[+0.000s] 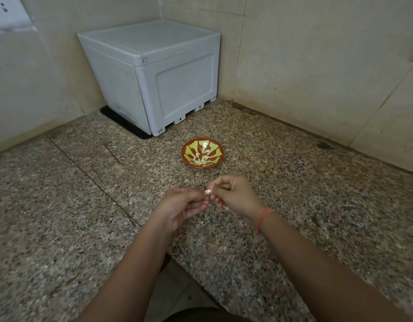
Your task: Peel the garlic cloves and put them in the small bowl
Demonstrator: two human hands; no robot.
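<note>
Though apart, grey box (154,73) behind bowl (212,147).

1. Garlic clove (208,192): largely covered by fingertips of left hand (182,206) and right hand (234,194); skin state not resolved.
2. Pale pieces (202,161) in small bowl (218,148): too small to be counted.
3. Both forearms: cut off at bottom edge.
4. Black mat (121,122): mostly hidden under grey box (154,73).
5. Perforated white panel (5,12): cut off at top-left corner.
</note>
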